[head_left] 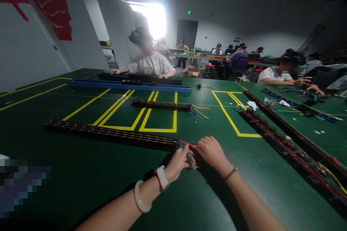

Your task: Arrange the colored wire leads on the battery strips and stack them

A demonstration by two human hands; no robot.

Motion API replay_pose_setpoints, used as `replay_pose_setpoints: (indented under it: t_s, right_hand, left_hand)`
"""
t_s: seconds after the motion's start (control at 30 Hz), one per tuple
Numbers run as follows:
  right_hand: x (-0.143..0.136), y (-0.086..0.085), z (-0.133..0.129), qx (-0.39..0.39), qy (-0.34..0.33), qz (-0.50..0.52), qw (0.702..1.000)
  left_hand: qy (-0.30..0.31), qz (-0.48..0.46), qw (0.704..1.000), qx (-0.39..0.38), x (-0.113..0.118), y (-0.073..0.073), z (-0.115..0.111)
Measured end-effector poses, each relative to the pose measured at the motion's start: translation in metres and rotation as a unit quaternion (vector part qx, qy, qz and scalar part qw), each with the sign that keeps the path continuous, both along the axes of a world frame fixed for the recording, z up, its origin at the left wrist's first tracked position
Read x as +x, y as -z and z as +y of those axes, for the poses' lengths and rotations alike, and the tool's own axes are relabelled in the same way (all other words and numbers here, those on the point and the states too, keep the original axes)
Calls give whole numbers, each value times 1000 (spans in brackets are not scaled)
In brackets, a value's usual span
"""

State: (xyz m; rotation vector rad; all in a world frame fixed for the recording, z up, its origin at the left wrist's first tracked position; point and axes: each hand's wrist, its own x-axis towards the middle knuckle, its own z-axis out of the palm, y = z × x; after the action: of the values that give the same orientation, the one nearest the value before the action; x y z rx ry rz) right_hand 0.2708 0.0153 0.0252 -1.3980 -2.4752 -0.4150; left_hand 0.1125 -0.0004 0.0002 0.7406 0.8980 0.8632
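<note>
A long black bar with thin metallic lines along it [114,135] lies across the table in front of me, its right end at my hands. Coloured wires come out of that end. My left hand [177,162] is closed around the wires beside the bar's end, and a blue wire [189,156] with a metal lug hangs out between its fingers. Just to the right, my right hand [213,151] has its fingers curled in on a red wire [189,144] that stretches between the two hands. The fingertips of my right hand are partly hidden.
A shorter black bar with loose wires [162,104] lies farther back among yellow tape lines. Behind it sits a blue rail [130,86], near a co-worker [151,61]. Wired bars [287,151] run along the right side. Another person [284,74] handles wires at far right.
</note>
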Motion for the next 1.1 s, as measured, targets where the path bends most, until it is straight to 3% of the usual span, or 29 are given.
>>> replay_pose_setpoints:
  t_s: [0.17, 0.33, 0.57, 0.8, 1.0, 1.1]
  right_hand:
    - [6, 11, 20, 24, 31, -11, 999]
    - [3, 27, 32, -2, 45, -24, 999]
    - [3, 31, 28, -13, 59, -9, 998]
    - [5, 31, 22, -24, 66, 15, 997]
    - [6, 33, 21, -26, 55, 35, 998]
    - [5, 30, 18, -32, 60, 52, 996]
  left_hand:
    - [27, -13, 999, 12, -4, 4, 0]
    - [23, -18, 1000, -2, -3, 5, 0]
    - [2, -63, 998, -24, -6, -11, -6]
    - [71, 93, 993, 10, -17, -14, 6]
    - [157, 228, 958, 74, -31, -12, 17]
    - [180, 244, 948, 98, -36, -12, 19]
